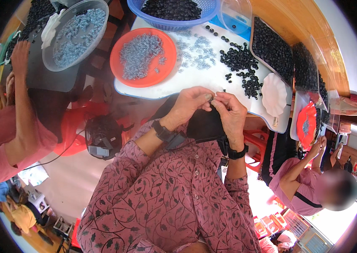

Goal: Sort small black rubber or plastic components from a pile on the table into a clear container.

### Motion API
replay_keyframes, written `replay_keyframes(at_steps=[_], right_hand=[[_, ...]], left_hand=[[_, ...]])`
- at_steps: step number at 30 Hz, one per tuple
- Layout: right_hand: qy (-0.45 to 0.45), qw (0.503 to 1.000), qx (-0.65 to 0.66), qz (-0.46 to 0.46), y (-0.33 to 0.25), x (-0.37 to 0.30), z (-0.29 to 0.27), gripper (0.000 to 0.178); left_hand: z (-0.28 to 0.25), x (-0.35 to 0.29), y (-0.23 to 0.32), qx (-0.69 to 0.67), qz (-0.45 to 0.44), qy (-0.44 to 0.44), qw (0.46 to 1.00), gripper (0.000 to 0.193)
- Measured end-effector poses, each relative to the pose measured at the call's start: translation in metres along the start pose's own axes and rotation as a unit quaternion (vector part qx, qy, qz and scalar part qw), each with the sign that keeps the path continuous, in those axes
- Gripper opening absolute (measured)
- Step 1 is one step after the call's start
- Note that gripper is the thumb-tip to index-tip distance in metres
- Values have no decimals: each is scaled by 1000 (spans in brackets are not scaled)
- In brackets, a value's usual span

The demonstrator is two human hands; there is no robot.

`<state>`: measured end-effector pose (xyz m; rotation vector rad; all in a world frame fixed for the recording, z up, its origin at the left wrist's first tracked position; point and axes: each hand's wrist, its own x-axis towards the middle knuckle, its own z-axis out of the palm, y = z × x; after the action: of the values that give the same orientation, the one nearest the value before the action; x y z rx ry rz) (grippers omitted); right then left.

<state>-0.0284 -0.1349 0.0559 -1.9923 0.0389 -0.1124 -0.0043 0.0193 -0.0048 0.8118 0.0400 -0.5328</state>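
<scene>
My left hand point(190, 105) and my right hand point(231, 110) meet above the near edge of the white table point(187, 80). Thumb and forefinger are pinched together on each. Whatever sits between the fingertips is small, dark and mostly hidden; I cannot make out its kind. Just beyond my left hand lies an orange-red plate point(168, 67) heaped with small clear grey-blue pieces point(138, 55). More clear pieces point(197, 52) are scattered beside it on the tabletop. Small round black parts point(239, 61) spread out beyond my right hand.
A blue basket point(174, 24) of black parts stands at the back. Right are a tray of black parts point(271, 48) and a white scalloped dish point(274, 95). At left, a co-worker's arm point(22, 105) is near a clear bowl point(66, 68); another person point(296, 185) works at right.
</scene>
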Motion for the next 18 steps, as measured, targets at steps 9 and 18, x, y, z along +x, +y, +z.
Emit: replay_keyframes(at_steps=[9,18], right_hand=[[-1,997,-61,-48,-9,-3,-6,16],[27,998,-22,-53,7,-5,-9,12]], left_hand=[[1,1,-3,66,0,-22,998,20],[0,2,-3,-56,-35,-57,996,22]])
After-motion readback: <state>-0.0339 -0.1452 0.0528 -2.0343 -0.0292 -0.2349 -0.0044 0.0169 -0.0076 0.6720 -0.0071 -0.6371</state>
